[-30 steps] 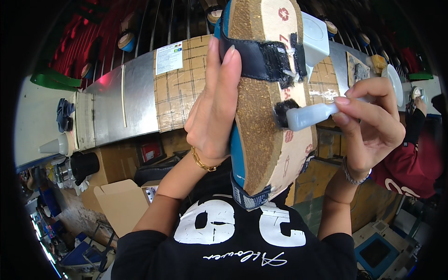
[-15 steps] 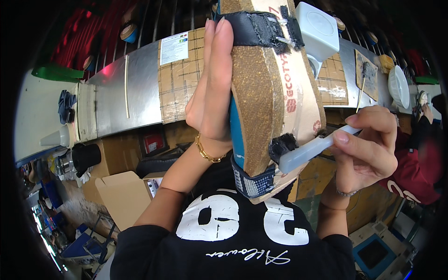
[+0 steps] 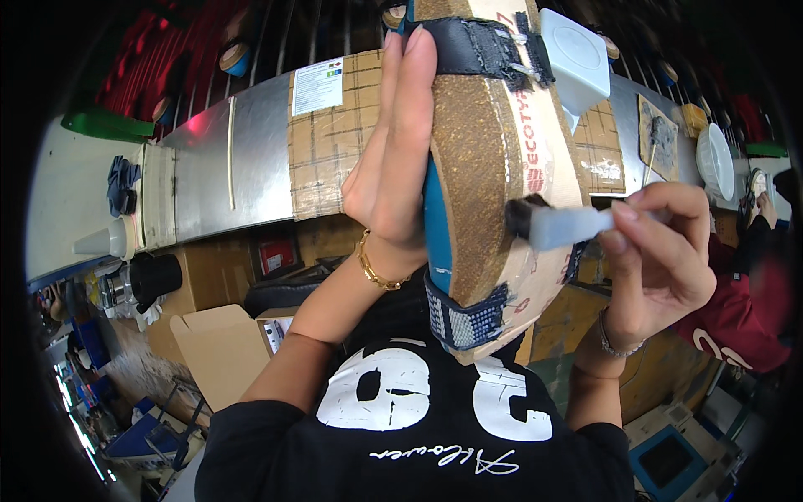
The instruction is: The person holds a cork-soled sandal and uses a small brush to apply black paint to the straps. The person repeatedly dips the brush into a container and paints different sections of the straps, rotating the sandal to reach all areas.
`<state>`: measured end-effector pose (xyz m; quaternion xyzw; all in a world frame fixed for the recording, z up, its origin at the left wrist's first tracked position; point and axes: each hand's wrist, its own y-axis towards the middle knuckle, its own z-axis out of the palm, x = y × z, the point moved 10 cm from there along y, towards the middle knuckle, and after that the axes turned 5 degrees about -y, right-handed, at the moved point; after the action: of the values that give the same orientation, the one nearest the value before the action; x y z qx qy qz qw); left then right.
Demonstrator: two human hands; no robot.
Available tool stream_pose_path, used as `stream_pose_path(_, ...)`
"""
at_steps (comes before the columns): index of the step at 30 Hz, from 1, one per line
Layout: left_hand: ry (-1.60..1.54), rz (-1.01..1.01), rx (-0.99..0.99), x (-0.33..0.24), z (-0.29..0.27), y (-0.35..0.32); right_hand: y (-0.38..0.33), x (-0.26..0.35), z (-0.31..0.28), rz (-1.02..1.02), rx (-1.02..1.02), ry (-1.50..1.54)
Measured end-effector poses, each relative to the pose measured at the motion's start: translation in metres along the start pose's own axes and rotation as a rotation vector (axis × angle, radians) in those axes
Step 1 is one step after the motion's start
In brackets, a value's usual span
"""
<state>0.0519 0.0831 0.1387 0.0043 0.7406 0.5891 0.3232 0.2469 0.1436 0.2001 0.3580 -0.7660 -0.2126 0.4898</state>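
A sandal upper on a blue shoe last (image 3: 437,230), with a brown cork midsole (image 3: 470,167) and a pale printed underside, is held up sole-side toward the view. My left hand (image 3: 400,146) supports it from the left, long fingers straight along its edge, thumb hidden. A black strap (image 3: 467,50) wraps over the upper end, its ragged ends stapled to the underside; a woven blue strap (image 3: 464,322) crosses the lower end. Pinched between my right hand's (image 3: 669,243) thumb and fingers is a brush (image 3: 573,226) with a whitish handle. Its dark bristles touch the cork's right edge.
Behind the sandal stands a white square container (image 3: 577,63) on the metal bench (image 3: 196,159), near taped cardboard (image 3: 322,167). A white bowl (image 3: 714,159) and a dark-smeared board (image 3: 659,134) lie right. An open carton (image 3: 216,347) sits below left. A co-worker's hand (image 3: 765,209) shows far right.
The brush has moved up along the sole, from near the woven strap to the middle of the cork edge. The sandal has shifted slightly right with my left hand.
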Motion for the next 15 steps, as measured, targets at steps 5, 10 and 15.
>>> stream_pose_path(5,-0.002,-0.001,-0.014,-0.001,-0.003,0.005,-0.007,0.011,0.002,-0.034,0.031,0.014)
stream_pose_path(10,0.02,0.013,0.028,-0.004,-0.003,0.008,-0.006,0.017,0.002,-0.084,0.065,-0.033)
stream_pose_path(15,0.072,0.092,0.081,-0.013,-0.001,0.012,0.01,0.02,0.01,-0.167,0.261,0.015)
